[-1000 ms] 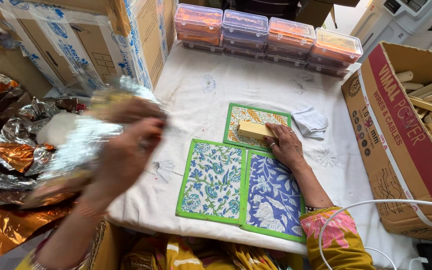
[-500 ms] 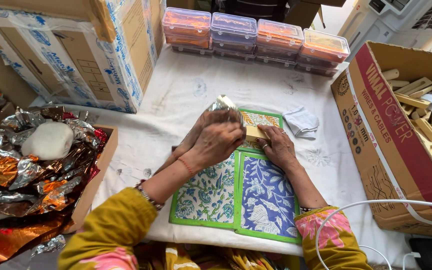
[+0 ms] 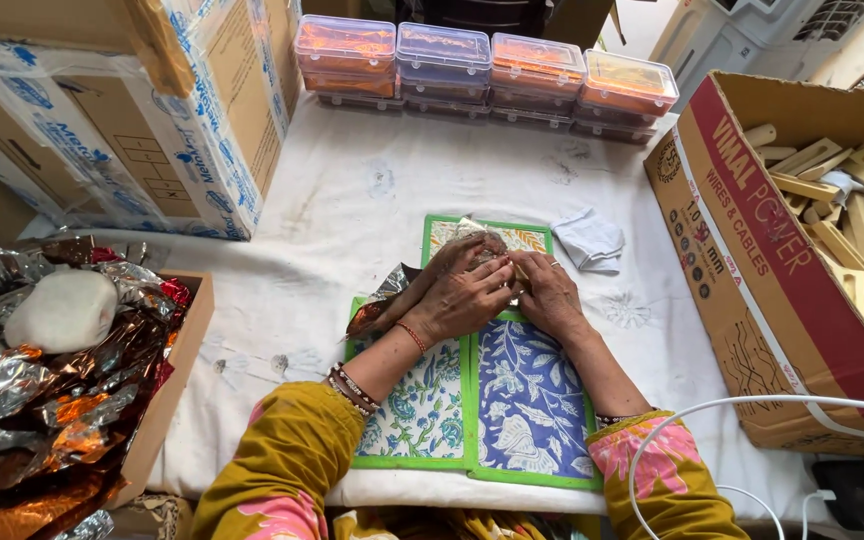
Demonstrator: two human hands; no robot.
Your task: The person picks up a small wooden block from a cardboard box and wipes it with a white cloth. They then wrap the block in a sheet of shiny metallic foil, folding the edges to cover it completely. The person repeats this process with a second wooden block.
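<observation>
Right, from where I sat both hands were down on the tabletop, bunched together over the small green-edged printed card. My left hand was curled over a crinkled sheet of foil, fingers closed on it, and the right hand pressed in beside it, closed around something small that I could not make out under the knuckles. The foil trailed out left of the left hand, lying across the corner of the blue-green floral card; the blue floral card sat just below the right wrist. I judged that foil light, thin and slippery, quick to crease or tear, so best pinched at its edges and folded snug rather than tugged. A white cloth lay just right of the hands, lidded tubs lined the far edge, and a box of wooden blocks stood at the right.
</observation>
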